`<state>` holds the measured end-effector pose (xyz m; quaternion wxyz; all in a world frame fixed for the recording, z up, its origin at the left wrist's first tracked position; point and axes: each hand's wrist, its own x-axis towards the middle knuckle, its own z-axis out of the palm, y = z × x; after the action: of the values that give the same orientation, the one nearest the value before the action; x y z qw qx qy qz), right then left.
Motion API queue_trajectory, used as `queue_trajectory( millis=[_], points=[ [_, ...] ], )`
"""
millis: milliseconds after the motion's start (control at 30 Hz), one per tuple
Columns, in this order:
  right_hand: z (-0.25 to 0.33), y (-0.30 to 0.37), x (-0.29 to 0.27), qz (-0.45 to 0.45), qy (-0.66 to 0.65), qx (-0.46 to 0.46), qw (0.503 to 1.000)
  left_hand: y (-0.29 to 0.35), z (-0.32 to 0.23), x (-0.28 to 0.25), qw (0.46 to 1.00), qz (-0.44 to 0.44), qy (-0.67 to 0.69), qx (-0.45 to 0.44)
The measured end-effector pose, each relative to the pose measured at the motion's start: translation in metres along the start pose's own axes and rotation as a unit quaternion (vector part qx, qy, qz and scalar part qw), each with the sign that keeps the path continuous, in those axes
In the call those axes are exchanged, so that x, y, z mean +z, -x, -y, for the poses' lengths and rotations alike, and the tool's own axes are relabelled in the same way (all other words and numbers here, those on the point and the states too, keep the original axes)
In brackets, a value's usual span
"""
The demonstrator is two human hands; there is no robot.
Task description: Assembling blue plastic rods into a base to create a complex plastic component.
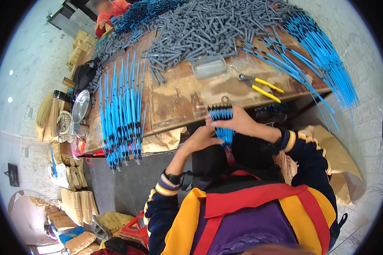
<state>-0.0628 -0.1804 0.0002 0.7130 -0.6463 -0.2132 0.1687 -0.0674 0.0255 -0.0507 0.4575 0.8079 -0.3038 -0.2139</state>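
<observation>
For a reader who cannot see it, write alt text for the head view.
Two bare hands, left hand and right hand, hold a small bundle of blue rods at the edge of a wooden table bearing grey tubes, loose blue rods and yellow-handled pliers.

Both forearms rise from the lower edge in dark sleeves with striped cuffs and meet at centre. The left hand [198,139] curls palm-in, fingers bent. The right hand [236,122] lies above it, fingers closed and pointing left.
</observation>
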Motion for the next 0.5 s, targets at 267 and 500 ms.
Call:
queue_trajectory(
  millis=[267,500],
  points=[
    [-0.005,-0.006,-0.007,-0.046,-0.04,0.015,0.998,-0.096,-0.067,-0.16,0.97,-0.191,-0.096,-0.119],
    [-0.009,-0.017,-0.017,0.003,-0.021,0.035,0.999,-0.236,-0.018,-0.18,0.86,-0.151,-0.449,0.19]
  ],
)
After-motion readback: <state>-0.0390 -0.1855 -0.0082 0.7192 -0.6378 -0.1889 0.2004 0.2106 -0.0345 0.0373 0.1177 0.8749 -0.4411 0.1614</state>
